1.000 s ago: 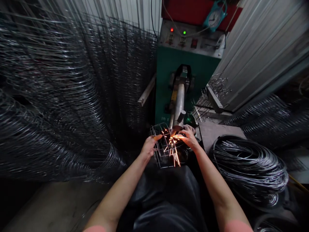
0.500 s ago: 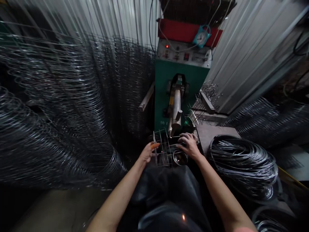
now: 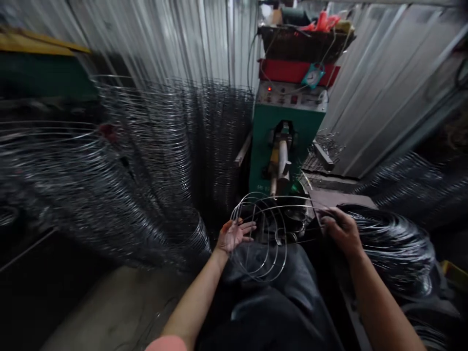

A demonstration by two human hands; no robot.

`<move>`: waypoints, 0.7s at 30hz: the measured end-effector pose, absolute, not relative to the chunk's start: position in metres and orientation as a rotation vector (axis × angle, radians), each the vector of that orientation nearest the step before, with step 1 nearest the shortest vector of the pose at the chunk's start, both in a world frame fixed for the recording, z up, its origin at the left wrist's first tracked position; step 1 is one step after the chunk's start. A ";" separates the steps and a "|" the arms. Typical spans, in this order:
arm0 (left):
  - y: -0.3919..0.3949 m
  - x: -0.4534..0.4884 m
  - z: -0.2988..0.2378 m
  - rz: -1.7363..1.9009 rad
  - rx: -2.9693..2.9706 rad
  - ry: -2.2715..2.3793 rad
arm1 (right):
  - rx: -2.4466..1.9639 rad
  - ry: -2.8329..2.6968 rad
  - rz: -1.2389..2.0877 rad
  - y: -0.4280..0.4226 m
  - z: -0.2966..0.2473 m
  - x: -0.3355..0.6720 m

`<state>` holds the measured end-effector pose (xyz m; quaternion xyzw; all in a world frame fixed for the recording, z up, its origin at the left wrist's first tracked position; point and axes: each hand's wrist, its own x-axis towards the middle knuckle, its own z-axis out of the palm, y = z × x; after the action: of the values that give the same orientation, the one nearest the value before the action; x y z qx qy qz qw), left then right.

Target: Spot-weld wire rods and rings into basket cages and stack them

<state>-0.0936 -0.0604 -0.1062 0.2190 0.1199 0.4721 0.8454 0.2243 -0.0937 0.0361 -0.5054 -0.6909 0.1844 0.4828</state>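
Observation:
Over my lap is a round wire frame [image 3: 268,243] of several thin metal rings joined by straight wires. My left hand [image 3: 232,236] holds it at its left side, palm up, with the thumb near the rings and the other fingers stretched into the frame. Something orange covers part of that thumb. Long thin wires run from the frame to my right hand [image 3: 341,231], whose fingers are closed on their right end. Just behind the frame is the electrode arm [image 3: 283,158] of a green spot-welding machine [image 3: 263,126].
Tall stacks of wire rings [image 3: 157,131] stand on the left. A thick wire coil [image 3: 398,248] lies beside my right arm. A teal clock [image 3: 313,75] hangs on the machine below a dark tray [image 3: 303,46]. Corrugated metal walls [image 3: 369,87] rise behind.
My right hand has moved right, away from the electrode, now holding wires. The frame has turned so its rings face me, and my left fingers have stretched out. The view has shifted left.

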 end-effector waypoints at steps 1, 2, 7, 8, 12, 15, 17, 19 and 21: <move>-0.063 -0.092 -0.104 1.000 0.462 0.252 | -1.206 -1.628 0.433 -0.095 0.037 0.220; -0.065 -0.092 -0.104 1.001 0.458 0.256 | -1.185 -1.575 0.437 -0.095 0.037 0.218; -0.070 -0.091 -0.117 0.954 0.402 0.260 | -1.151 -1.398 0.552 -0.087 0.023 0.216; -0.071 -0.089 -0.121 0.942 0.387 0.260 | -1.150 -1.367 0.578 -0.085 0.020 0.218; -0.073 -0.082 -0.136 0.893 0.323 0.253 | -1.130 -1.267 0.670 -0.080 0.008 0.223; -0.075 -0.077 -0.144 0.857 0.280 0.249 | -1.127 -1.225 0.675 -0.078 0.002 0.226; -0.077 -0.075 -0.148 0.837 0.258 0.251 | -1.153 -1.205 0.652 -0.076 -0.001 0.226; -0.079 -0.073 -0.151 0.824 0.242 0.259 | -1.179 -1.185 0.634 -0.074 -0.004 0.226; -0.080 -0.073 -0.152 0.817 0.233 0.277 | -1.187 -1.174 0.643 -0.072 -0.008 0.227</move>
<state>-0.0725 -0.0803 -0.1519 0.1126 0.1341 0.3948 0.9019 0.2267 -0.0724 -0.0084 -0.5176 -0.5117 0.2804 0.6258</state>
